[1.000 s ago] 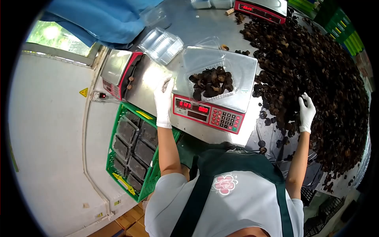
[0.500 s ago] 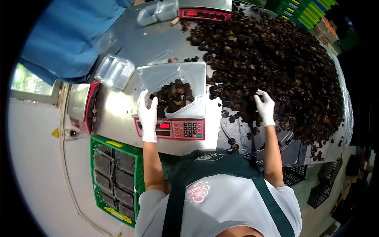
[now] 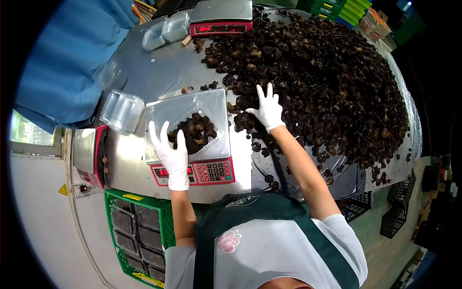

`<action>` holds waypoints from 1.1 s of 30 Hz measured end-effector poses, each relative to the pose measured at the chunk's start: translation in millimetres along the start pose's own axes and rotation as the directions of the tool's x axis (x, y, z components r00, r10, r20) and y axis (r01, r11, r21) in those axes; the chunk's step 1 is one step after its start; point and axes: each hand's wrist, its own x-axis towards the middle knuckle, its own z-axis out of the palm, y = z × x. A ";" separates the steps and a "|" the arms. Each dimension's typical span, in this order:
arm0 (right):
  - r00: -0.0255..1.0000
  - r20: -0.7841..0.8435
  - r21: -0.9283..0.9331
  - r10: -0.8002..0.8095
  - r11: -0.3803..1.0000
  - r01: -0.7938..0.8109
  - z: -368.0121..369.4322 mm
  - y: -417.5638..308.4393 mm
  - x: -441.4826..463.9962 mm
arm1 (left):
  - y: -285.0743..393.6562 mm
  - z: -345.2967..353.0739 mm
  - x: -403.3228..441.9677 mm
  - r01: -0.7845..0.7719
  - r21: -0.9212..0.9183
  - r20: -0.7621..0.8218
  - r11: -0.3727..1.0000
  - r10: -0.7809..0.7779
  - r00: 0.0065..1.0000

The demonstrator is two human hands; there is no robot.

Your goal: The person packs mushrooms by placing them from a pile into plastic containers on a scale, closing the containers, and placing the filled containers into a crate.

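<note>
A clear plastic tray (image 3: 215, 143) of dark brown wood ear mushrooms (image 3: 196, 131) rests on the steel pan of a red digital scale (image 3: 216, 172). Beside the tray's left side, my white-gloved left hand (image 3: 172, 157) is open with fingers spread, partly covering the scale's display. My right hand (image 3: 269, 110), also gloved in white, has its fingers apart at the near left edge of a large mushroom pile (image 3: 327, 82). Nothing shows in its grip; whether the fingertips press on the mushrooms I cannot tell.
Nested clear trays (image 3: 122, 111) stand left of the scale, with more clear trays (image 3: 174, 27) at the back. A second red scale (image 3: 220, 27) sits beyond, a third (image 3: 91, 154) at far left. A green crate (image 3: 108, 204) of closed packs is below the table edge.
My right hand has moved left across the pile toward the scale, and its fingers have spread. The left hand stays by the tray with fingers wider apart. The view has shifted slightly.
</note>
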 end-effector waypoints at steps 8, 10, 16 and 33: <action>0.979 0.000 -0.042 -0.202 0.979 0.201 12.6 16.7 -13.9 | -14.0 -3.8 -4.2 0.077 -0.040 0.040 0.996 -0.076 0.996; 0.956 -0.037 -0.008 -0.292 0.956 0.292 2.0 24.3 -35.0 | -17.0 -2.3 -4.2 0.075 -0.040 0.040 0.996 -0.074 0.996; 0.961 -0.225 0.018 -0.162 0.985 0.170 -27.8 55.5 -82.3 | -24.1 -1.7 -2.7 0.092 -0.048 0.045 0.995 -0.090 0.995; 0.966 -0.245 0.385 0.078 0.923 0.023 -30.8 88.2 -95.8 | -35.3 -3.9 -4.6 0.161 -0.101 0.084 0.982 -0.153 0.985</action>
